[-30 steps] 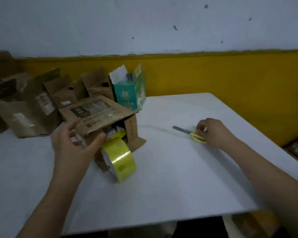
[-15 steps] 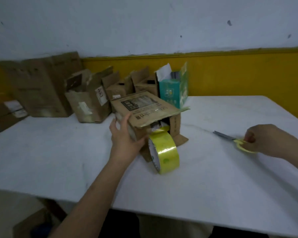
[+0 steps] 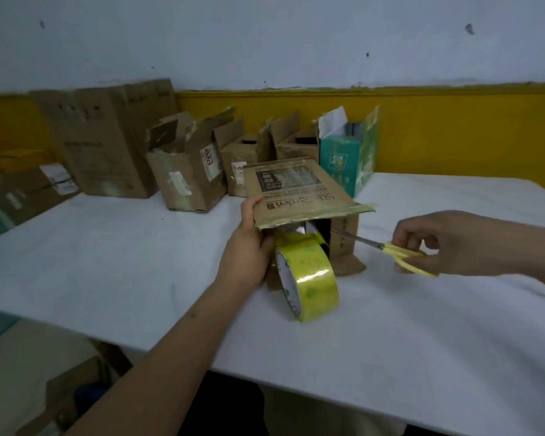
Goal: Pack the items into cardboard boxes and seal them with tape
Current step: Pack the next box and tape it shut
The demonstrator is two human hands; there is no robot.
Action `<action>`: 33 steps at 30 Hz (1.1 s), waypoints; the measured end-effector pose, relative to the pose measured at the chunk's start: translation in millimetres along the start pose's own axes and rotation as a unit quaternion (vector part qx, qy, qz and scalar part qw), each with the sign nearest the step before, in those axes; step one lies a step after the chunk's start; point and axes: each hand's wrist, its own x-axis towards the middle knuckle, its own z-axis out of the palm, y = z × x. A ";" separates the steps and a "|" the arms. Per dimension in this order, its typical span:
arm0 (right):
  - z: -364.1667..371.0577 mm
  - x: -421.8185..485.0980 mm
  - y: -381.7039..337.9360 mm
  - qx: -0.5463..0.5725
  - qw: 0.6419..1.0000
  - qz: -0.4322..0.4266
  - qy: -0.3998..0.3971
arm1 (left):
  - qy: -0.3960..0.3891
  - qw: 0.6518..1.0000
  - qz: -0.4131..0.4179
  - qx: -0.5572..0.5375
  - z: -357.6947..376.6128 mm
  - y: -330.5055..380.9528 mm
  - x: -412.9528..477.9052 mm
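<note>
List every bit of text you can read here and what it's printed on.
"St…arden", middle lost in glare: upside down on the cardboard box held by the left hand.
Its black panel, the stickers on the back boxes, the teal carton: too blurred to read.

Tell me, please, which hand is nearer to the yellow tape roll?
Left. The left hand grips the cardboard box directly beside the tape roll; the right hand holds the scissors farther off to the roll's right.

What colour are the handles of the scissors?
The scissors handles are pale yellow; the head view shows them best.
</note>
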 end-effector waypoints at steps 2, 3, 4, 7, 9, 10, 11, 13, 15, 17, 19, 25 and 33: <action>-9.3 5.8 -2.7 0.011 0.999 0.002 -0.031 | -0.029 0.999 -0.023 -0.011 -4.7 0.3 -1.2; -13.6 8.2 -4.2 0.006 0.999 0.008 -0.042 | -0.050 0.997 -0.047 -0.020 -7.4 1.4 -2.8; -17.8 10.1 -6.7 -0.003 0.999 0.016 -0.050 | -0.063 0.994 -0.082 -0.036 -10.6 2.9 -6.8; -27.5 16.5 -18.2 0.005 0.995 0.033 -0.096 | 0.049 0.976 -0.195 -0.085 -20.0 14.5 -33.0; -30.7 23.0 -25.7 0.039 0.991 0.037 -0.125 | 0.148 0.951 -0.240 -0.124 -19.8 31.7 -57.0; -32.2 26.2 -29.1 0.050 0.988 0.041 -0.137 | 0.152 0.942 -0.252 -0.163 -16.9 43.2 -65.6; -33.9 29.5 -32.4 0.060 0.986 0.051 -0.147 | 0.132 0.936 -0.256 -0.201 -12.4 54.0 -70.0; -35.8 35.0 -38.4 0.071 0.982 0.072 -0.160 | 0.065 0.933 -0.258 -0.241 -2.8 72.4 -70.2; -35.0 37.2 -42.0 0.071 0.981 0.078 -0.163 | 0.023 0.934 -0.266 -0.237 4.4 83.3 -64.0; -31.1 34.9 -43.0 0.082 0.982 0.083 -0.152 | 0.010 0.929 -0.273 -0.248 10.5 86.8 -59.6; -25.2 31.0 -41.4 0.107 0.981 0.093 -0.136 | -0.004 0.902 -0.310 -0.301 13.0 89.4 -57.1; -10.7 24.8 -43.4 0.129 0.977 0.098 -0.136 | -0.023 0.865 -0.336 -0.372 18.3 86.1 -55.0; -5.8 40.5 -57.1 0.079 0.985 0.085 -0.130 | -0.047 0.851 -0.341 -0.397 15.0 87.3 -54.5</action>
